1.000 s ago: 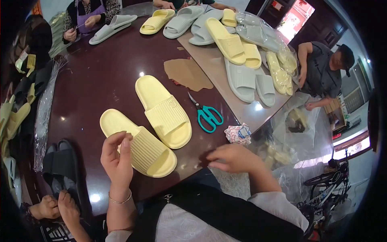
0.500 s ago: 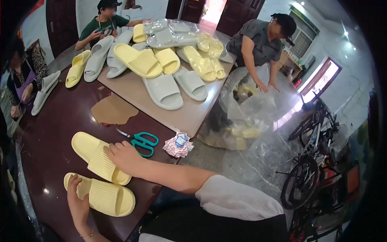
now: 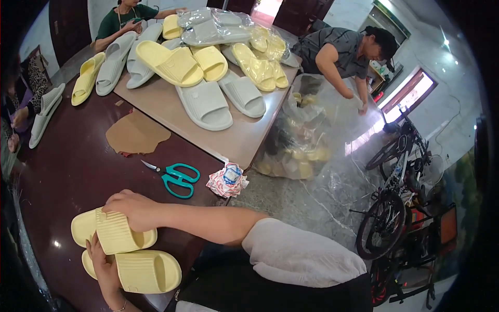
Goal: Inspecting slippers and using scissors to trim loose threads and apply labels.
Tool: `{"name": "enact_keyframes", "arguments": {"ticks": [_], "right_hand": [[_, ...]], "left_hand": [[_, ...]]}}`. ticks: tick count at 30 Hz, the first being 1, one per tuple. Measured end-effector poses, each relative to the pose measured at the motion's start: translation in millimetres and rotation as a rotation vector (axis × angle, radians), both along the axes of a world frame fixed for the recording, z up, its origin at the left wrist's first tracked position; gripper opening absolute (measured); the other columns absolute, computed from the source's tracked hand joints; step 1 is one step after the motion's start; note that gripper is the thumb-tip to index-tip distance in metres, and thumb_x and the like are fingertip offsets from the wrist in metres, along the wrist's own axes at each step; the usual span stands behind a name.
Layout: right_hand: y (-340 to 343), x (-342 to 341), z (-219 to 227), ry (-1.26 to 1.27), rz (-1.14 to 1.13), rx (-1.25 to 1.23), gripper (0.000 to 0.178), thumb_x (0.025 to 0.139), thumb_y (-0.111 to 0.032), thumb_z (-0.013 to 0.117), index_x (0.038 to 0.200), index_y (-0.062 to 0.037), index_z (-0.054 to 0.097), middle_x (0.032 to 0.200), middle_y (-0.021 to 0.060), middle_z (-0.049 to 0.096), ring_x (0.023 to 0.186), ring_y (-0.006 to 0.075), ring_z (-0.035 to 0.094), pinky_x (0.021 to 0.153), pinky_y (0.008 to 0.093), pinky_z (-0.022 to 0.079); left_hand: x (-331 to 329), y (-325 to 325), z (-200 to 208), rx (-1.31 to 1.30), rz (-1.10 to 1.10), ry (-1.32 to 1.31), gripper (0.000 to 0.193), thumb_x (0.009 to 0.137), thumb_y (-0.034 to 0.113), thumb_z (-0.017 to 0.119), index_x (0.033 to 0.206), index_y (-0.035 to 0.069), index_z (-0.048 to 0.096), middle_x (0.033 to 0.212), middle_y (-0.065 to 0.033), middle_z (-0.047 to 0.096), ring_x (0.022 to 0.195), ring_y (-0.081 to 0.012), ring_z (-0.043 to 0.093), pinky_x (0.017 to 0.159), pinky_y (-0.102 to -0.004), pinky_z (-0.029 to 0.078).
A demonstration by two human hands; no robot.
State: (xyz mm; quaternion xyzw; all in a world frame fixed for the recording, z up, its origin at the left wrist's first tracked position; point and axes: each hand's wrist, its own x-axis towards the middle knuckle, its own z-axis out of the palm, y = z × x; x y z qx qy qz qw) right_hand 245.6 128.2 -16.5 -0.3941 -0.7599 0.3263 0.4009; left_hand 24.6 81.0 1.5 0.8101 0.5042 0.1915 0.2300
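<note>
Two yellow slippers lie side by side on the dark red table, soles down and close together. On the farther slipper point(image 3: 112, 234), my right hand point(image 3: 130, 209) is closed over the ribbed strap from above. The nearer slipper point(image 3: 148, 271) has my left hand point(image 3: 103, 262) across its footbed beside the strap, gripping it. The left fingertips reach the edge of the farther slipper; part of the left grip is hidden. Beyond my right hand lie teal-handled scissors point(image 3: 179, 180) with their blades apart.
A pile of yellow and grey slippers point(image 3: 205, 104), some bagged, covers a raised board. Near its corner sits a stack of small printed papers point(image 3: 227, 180); brown sheet material point(image 3: 138, 132) lies left. A person handles a large clear bag point(image 3: 312, 130). Bicycles point(image 3: 390, 218) stand at right.
My right hand has drawn the farther slipper left and nearer, against the other one. The nearer slipper has shifted slightly right and closer. The person at right has bent lower over the clear bag.
</note>
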Motion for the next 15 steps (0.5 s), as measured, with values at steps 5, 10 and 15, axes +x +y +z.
{"name": "enact_keyframes", "arguments": {"ticks": [5,10,15], "right_hand": [[28.4,22.5,-21.5,0.334,0.164,-0.508,0.04,0.075,0.003,0.055,0.115,-0.0017,0.056,0.112,0.0125,0.057,0.101,0.0223,0.055,0.09,0.0316,0.044],[42.2,26.3,-35.5,0.811,0.052,-0.694,0.025,0.081,-0.002,0.054,0.106,0.0001,0.057,0.104,0.0093,0.06,0.098,0.0165,0.057,0.083,0.0301,0.046],[45.0,32.0,-32.1,0.783,-0.181,-0.507,0.015,0.084,-0.006,0.053,0.098,0.0003,0.056,0.095,0.0072,0.062,0.092,0.0168,0.059,0.08,0.0303,0.047]], "left_hand": [[8.0,8.8,-16.4,0.043,0.032,-0.004,0.048,0.079,0.022,0.063,0.123,0.005,0.054,0.134,-0.0108,0.048,0.133,-0.0291,0.033,0.113,-0.049,0.007],[18.5,16.6,-19.2,0.067,-0.032,0.148,0.053,0.079,0.031,0.062,0.125,0.007,0.053,0.136,-0.0117,0.046,0.134,-0.0313,0.031,0.112,-0.0509,0.005],[23.0,20.0,-21.8,0.019,-0.049,0.169,0.061,0.078,0.038,0.061,0.129,0.007,0.049,0.137,-0.0116,0.045,0.135,-0.032,0.03,0.112,-0.0515,0.004]]}}
